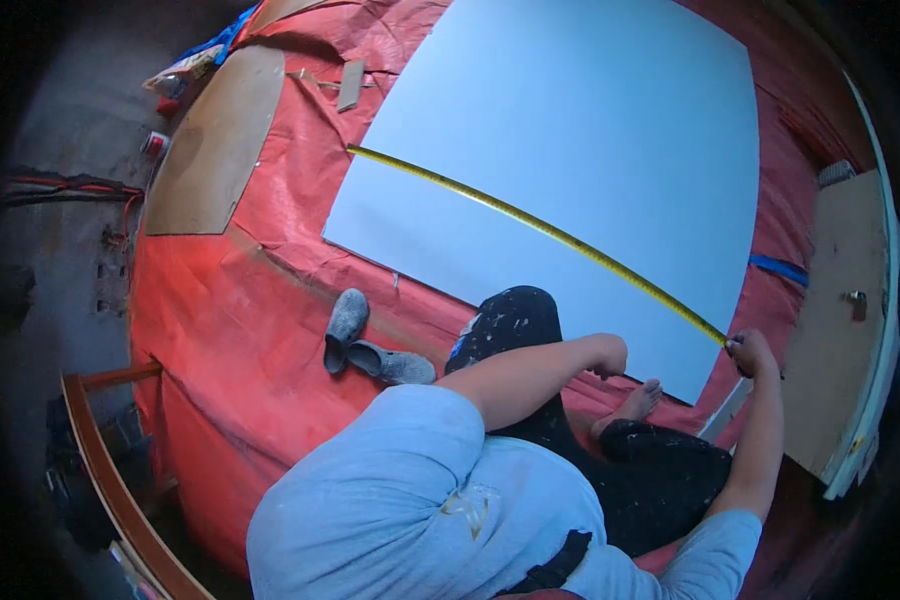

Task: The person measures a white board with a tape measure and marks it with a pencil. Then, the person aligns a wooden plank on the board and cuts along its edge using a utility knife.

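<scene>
A yellow tape measure (555, 233) stretches slantwise across a large white sheet panel (590, 120). Its far end lies just past the panel's left edge. At the near right edge, my right hand (750, 354) is closed around the other end of the tape; the case, if there, is hidden by the fingers. My left hand (607, 354) hangs in front of my bent knee, above the panel's near edge and apart from the tape. Its fingers are curled under, and whatever they may hold is hidden.
Red sheeting (230, 330) covers the floor under the panel. Grey clogs (347, 322) sit left of my knee. A brown board (215, 150) lies at the far left, a small wood offcut (350, 86) nearby. A wooden door-like panel (835, 310) stands right; a wooden frame (110, 470) is lower left.
</scene>
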